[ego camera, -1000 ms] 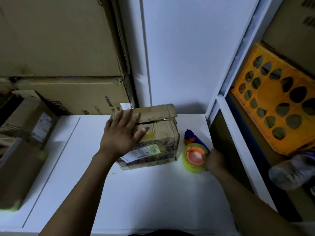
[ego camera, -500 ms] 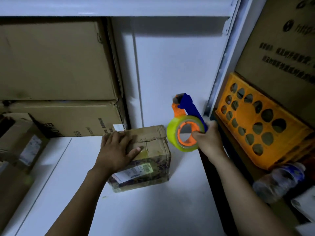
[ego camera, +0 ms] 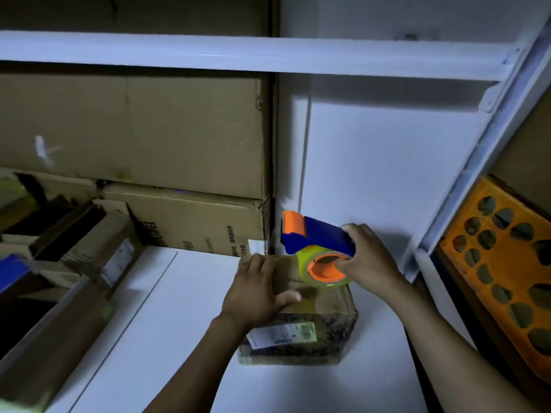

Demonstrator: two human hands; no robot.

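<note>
A small cardboard box [ego camera: 325, 323] with a white shipping label on its front sits on the white shelf [ego camera: 179, 338]. My left hand [ego camera: 256, 290] lies flat on the box's top, fingers straight, thumb out to the right. My right hand [ego camera: 366, 257] grips a blue and orange tape dispenser [ego camera: 313, 236] that carries a yellow-green tape roll [ego camera: 325, 268]. The dispenser is held over the far right part of the box top, its orange end pointing left.
Large cardboard boxes [ego camera: 134, 135] are stacked at the back left, with smaller open boxes [ego camera: 74, 251] along the left edge. A white shelf board [ego camera: 238, 55] runs overhead. A white upright [ego camera: 477, 162] separates the right bay, where an orange perforated crate [ego camera: 501, 263] leans.
My right hand lifted the tape dispenser from the shelf beside the box and brought it left over the box top. The left hand stayed on the box.
</note>
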